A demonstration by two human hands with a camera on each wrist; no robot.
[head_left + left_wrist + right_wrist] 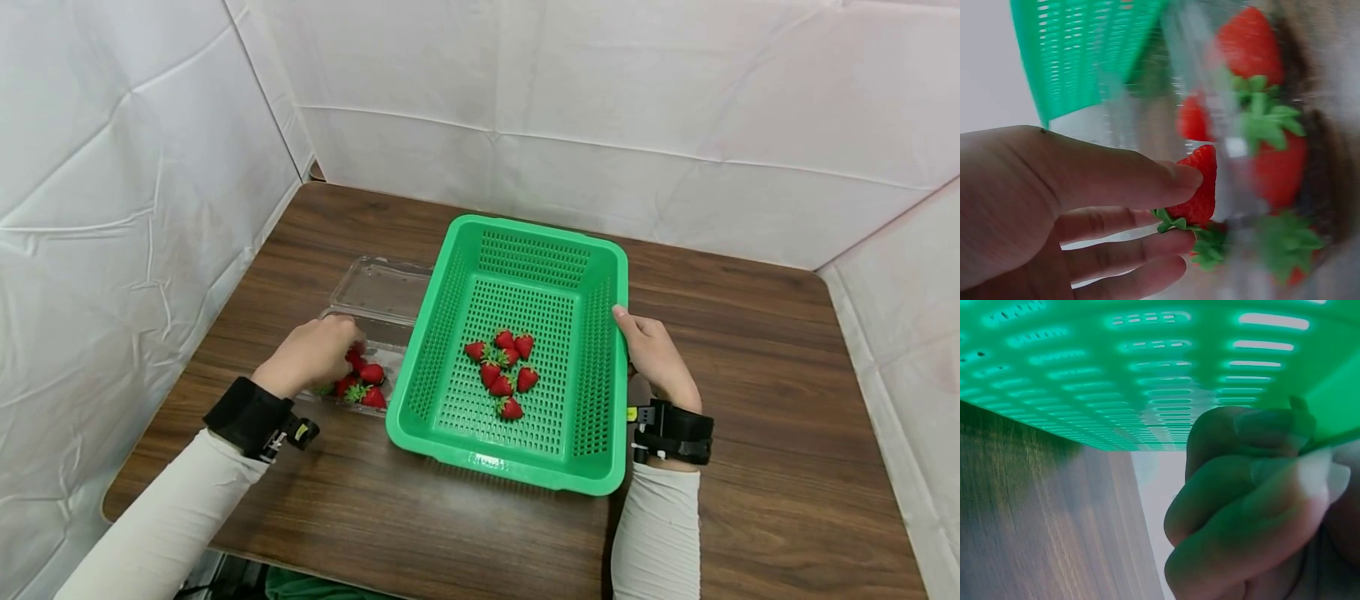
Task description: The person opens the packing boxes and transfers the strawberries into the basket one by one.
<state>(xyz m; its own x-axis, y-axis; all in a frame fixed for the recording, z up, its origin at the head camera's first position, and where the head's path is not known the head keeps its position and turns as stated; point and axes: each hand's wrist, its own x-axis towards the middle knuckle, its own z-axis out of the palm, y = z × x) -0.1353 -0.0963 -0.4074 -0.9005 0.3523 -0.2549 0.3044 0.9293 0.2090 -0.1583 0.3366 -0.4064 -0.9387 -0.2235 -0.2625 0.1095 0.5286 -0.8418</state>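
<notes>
With thumb and fingers, my left hand [315,354] pinches a red strawberry [1200,194] inside a clear plastic box [382,329]. Several more strawberries [371,375] lie around it in that box, some with green leaves showing. My right hand [660,354] grips the right rim of a green perforated basket [510,475], thumb on top and fingers curled beneath, as the right wrist view shows. A loose group of strawberries [501,385] rests on the basket floor. The basket's left side covers part of the clear box.
The box's transparent lid [386,287] lies folded back behind it. Under everything is a dark wood table [765,433], enclosed by white sheet walls [600,100] at the back and sides. Something dark green [315,583] shows below the table's front edge.
</notes>
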